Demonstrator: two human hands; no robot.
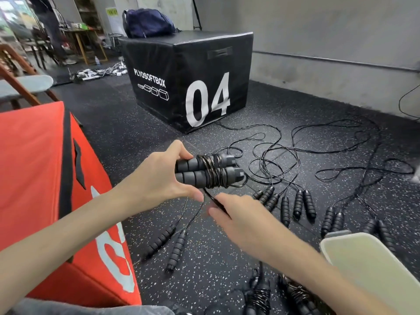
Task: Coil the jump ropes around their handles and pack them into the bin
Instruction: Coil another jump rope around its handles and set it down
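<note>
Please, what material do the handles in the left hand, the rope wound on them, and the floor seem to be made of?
Handles: probably matte grey-black foam, judging by the soft ribbed segments. Rope: thin and glossy, perhaps plastic-coated wire; its coils catch the light. Floor: likely rubber gym matting, dark with white flecks and a grainy, dull surface.

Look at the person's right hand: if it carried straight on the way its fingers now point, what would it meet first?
The right hand points up and left, pinching the loose rope end. Straight on, it would probably first meet the left hand, at the thumb, just below the wrapped handles. Depth is uncertain.
</note>
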